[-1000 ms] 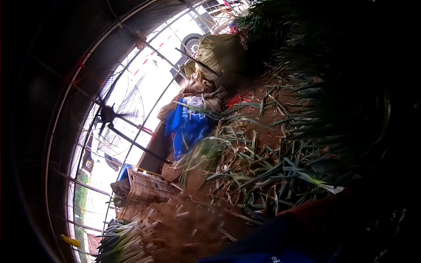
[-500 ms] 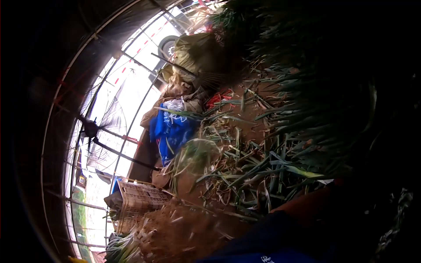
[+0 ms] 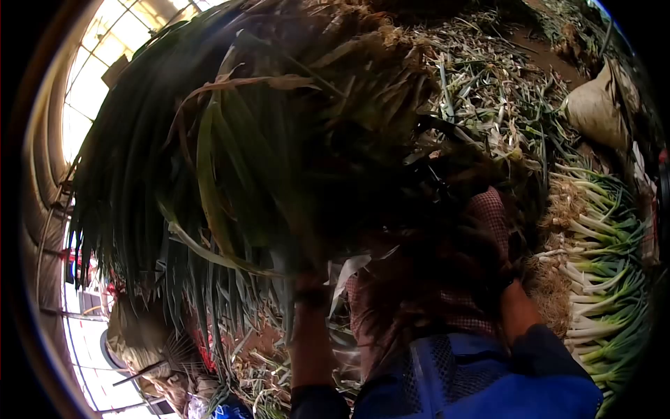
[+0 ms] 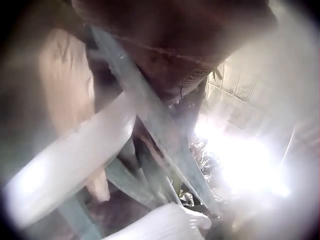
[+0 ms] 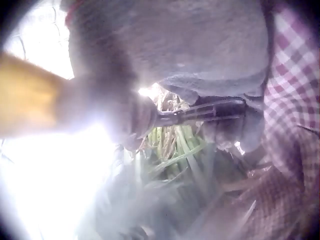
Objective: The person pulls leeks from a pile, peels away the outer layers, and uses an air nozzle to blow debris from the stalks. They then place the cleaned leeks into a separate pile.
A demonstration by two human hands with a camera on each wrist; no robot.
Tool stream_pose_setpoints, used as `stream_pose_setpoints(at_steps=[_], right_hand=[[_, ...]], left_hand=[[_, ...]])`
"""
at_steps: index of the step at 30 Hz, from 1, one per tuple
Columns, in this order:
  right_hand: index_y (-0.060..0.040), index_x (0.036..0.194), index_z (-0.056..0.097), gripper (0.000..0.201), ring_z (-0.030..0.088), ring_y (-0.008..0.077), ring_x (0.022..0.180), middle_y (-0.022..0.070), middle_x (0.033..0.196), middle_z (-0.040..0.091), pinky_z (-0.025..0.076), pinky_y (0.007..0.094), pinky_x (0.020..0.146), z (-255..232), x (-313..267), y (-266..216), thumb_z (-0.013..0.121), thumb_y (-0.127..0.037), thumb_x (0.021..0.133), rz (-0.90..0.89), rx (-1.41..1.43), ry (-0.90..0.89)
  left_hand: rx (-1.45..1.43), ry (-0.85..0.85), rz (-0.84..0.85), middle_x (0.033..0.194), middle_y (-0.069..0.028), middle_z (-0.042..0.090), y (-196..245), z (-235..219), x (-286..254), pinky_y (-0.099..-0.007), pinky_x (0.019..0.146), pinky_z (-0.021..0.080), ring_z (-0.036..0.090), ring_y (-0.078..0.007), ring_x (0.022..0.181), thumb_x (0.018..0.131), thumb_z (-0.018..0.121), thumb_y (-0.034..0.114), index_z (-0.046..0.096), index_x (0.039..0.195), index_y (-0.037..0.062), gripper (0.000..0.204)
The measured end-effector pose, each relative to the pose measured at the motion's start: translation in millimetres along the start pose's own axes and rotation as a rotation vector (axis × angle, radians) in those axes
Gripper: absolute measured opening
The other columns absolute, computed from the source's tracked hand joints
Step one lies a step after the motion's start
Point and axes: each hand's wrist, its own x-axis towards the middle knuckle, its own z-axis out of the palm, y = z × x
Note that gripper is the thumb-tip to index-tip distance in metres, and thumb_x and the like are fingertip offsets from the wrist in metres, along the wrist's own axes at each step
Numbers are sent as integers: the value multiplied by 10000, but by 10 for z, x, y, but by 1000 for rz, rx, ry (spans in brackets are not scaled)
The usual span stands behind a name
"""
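Note:
A large dark heap of long green onion leaves [image 3: 230, 188] hangs in front of me in the head view. My left hand [image 4: 170, 45] is at the top of the left wrist view, with a flat green leaf [image 4: 160, 125], a pale stalk [image 4: 75, 160] and a dry tan leaf [image 4: 65, 85] below it; I cannot tell how its fingers lie. Wearing a grey glove, my right hand [image 5: 170, 45] grips a dark tool [image 5: 205, 112] with a slim rod-like part. Green stalks [image 5: 175, 150] show beneath that tool. Deep shadow hides both hands in the head view.
Green onions with white stems [image 3: 600, 279] lie in a row at right, roots inward. Loose leaf scraps [image 3: 488, 91] cover the ground at the top. A tan sack [image 3: 600, 108] stands at the upper right. Checked cloth [image 3: 447, 307] covers the lap above a blue garment [image 3: 481, 398].
The head view has swung from the spinning fan, crate and blue bag to the onion heap and the lap. Both forearms are now in view.

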Motion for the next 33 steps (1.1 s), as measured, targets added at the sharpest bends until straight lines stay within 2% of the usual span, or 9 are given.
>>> stream_pose_setpoints(at_steps=[1, 11, 14, 15, 17, 19, 23, 29, 33], right_hand=[[44, 1447, 632, 494, 694, 161, 1103, 91, 1275, 737, 578, 286, 922, -40, -13, -51, 694, -204, 1024, 180, 239, -18], [36, 1313, 674, 382, 542, 72, 783, -35, 948, 621, 457, 259, 689, -250, -20, 175, 659, -220, 1030, 93, 204, -80], [33, 1272, 680, 369, 540, 71, 783, -37, 930, 608, 446, 254, 686, -216, -1, 142, 651, -235, 1021, 138, 164, -34], [33, 1280, 676, 377, 530, 69, 778, -39, 923, 598, 440, 252, 683, -203, -11, 121, 643, -227, 1009, 122, 174, -28], [32, 1288, 671, 386, 519, 68, 773, -41, 915, 587, 434, 250, 680, -189, -14, 81, 636, -220, 997, 100, 182, -32], [22, 1358, 655, 524, 531, 92, 800, -23, 980, 600, 440, 252, 722, -180, -16, 45, 719, -268, 926, 111, 221, -19], [26, 1527, 581, 711, 570, 93, 844, -13, 1001, 598, 471, 249, 747, 209, -153, -628, 734, -229, 880, 0, 78, -47], [4, 1600, 521, 754, 629, 145, 1078, 73, 1306, 653, 515, 281, 998, 461, -40, -1016, 766, -151, 903, -51, -252, -103], [58, 1633, 432, 845, 697, 340, 1226, 226, 1398, 670, 524, 388, 1113, 559, 7, -922, 805, -148, 902, -541, -494, -173]], left_hand=[[2, -16, -2, 1332, -233, 684, 2, -24, -11, -556, 993, 557, 670, -442, 1207, 935, 756, 283, 668, 1395, 65, 517], [126, 0, 60, 1374, -228, 668, 379, -97, -31, -566, 1001, 551, 657, -436, 1239, 923, 767, 277, 666, 1396, 78, 524], [313, 131, 347, 1379, -219, 674, 1016, -223, -540, -563, 998, 553, 664, -429, 1235, 893, 790, 254, 670, 1389, 88, 536], [527, 92, 442, 1323, -225, 691, 1167, -291, -738, -547, 989, 557, 674, -432, 1197, 866, 830, 241, 659, 1394, 65, 583], [40, -261, 531, 1238, -253, 770, 1874, -830, -1124, -489, 932, 604, 764, -358, 1030, 896, 896, 198, 732, 1317, 28, 483], [-109, -332, 559, 1205, -213, 806, 2163, -1156, -1199, -434, 913, 637, 797, -301, 1008, 895, 916, 189, 782, 1207, 32, 374], [54, 242, 914, 1207, -127, 793, 2501, -1726, -567, -396, 880, 630, 779, -298, 1102, 923, 863, 170, 759, 1234, 95, 337], [880, 634, 699, 1238, -185, 794, 2492, -1541, 1395, -496, 979, 580, 752, -382, 1151, 945, 743, 557, 739, 1388, 49, 674], [989, 662, 508, 1222, -204, 794, 2796, -1507, 1686, -485, 951, 591, 743, -388, 1165, 890, 767, 615, 737, 1369, 42, 748]])
